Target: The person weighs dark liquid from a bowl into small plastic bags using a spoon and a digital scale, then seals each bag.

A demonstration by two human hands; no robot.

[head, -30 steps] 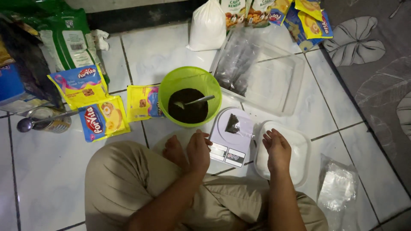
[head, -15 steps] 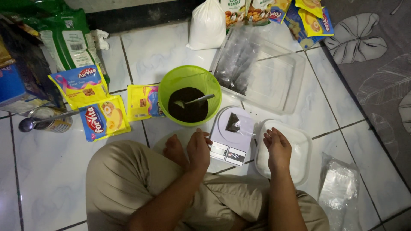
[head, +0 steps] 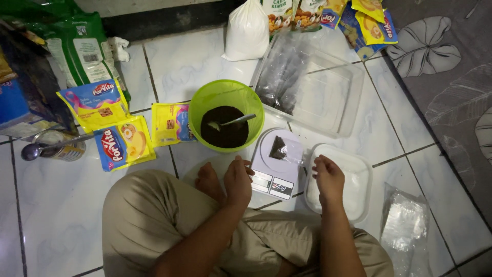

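A person is sitting cross-legged on a tiled floor (head: 205,61), both hands resting by a small white scale (head: 277,161). On the scale's platform a little clear bag (head: 282,150) holding a pinch of dark powder is lying flat, just right of a green bowl (head: 226,114) of the same powder with a spoon (head: 233,122) in it. The left hand (head: 238,180) is sitting loosely curled at the scale's near left corner, fingers touching its edge and gripping nothing. The right hand (head: 328,177) is hovering over the left rim of a white tub (head: 359,184), fingers bent; whether it is pinching the bag's edge cannot be told.

The bag is likely handling as very light, limp and slippery film; taking it by the open top edge, above the powder, looks safest against spilling. The scale is probably light and sliding easily on the glazed tile.

Hard to make out: the scale's display, the tub's contents and what is filling the clear tray (head: 328,97) toward the wall. Packets (head: 123,143) are lying at the left; bags at the floor's far edge are being cut off by the frame.
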